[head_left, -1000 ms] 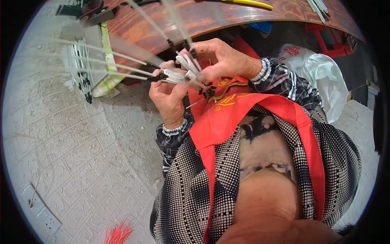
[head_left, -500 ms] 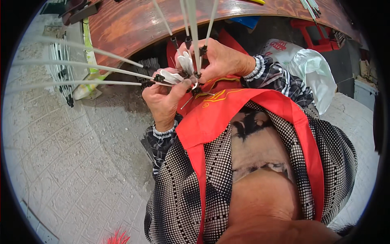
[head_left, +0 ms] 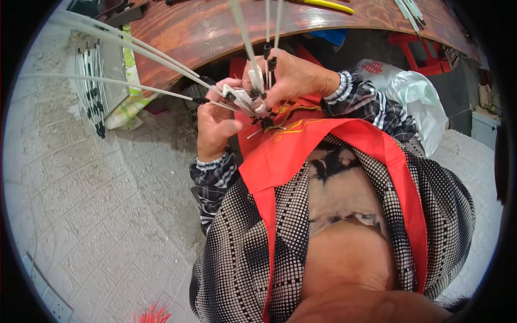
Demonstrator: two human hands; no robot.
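A frame of thin white ribs (head_left: 145,84) with black joints, looking like an umbrella frame, fans out from a small white centre (head_left: 260,106) over my lap. My right hand (head_left: 296,78) grips it from the right, thumb by the centre and fingers behind the upright ribs. From the left, my left hand (head_left: 214,121) has its fingers bent behind the ribs that point left. Its thumb stands off from the centre. White flat pieces (head_left: 243,98) lie between the hands. Short thin ends stick out below, against the red apron (head_left: 285,156). Several fingertips are hidden.
A brown wooden table (head_left: 199,32) curves across the far side, with a yellow-handled tool (head_left: 326,5) and more white rods (head_left: 409,13) on it. Another rib bundle (head_left: 92,89) stands at the left. To the right are a white plastic bag (head_left: 414,102) and a red stool-like object (head_left: 414,54).
My left thumb has lifted off the frame's centre, and the left hand has shifted slightly. The ribs have swung a little. My right hand remains at the centre.
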